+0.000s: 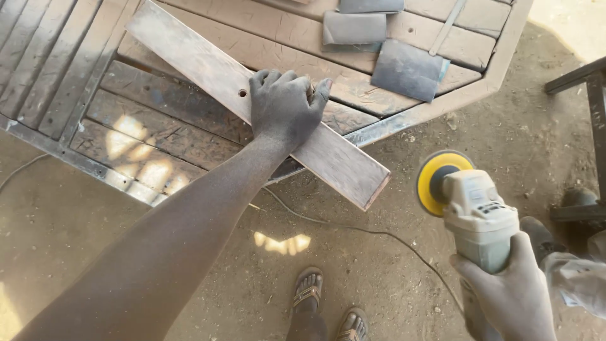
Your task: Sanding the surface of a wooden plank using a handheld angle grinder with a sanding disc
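Wooden plank (252, 95) under left hand (284, 107); three sandpaper sheets (407, 69).

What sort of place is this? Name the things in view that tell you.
Probably an outdoor woodworking spot: a wooden plank lies across a slatted wooden tabletop, sandpaper sheets lie nearby, a power sander is in hand, and the ground is bare dirt.

One view only, from the head, looking steeply down past the person's own arms to the dirt floor (353, 278) and sandalled feet (307, 292). It sits close above the slatted wooden table (158, 136), which fills the upper left. The left hand (284, 107) lies near centre, the right hand (514, 293) low right.
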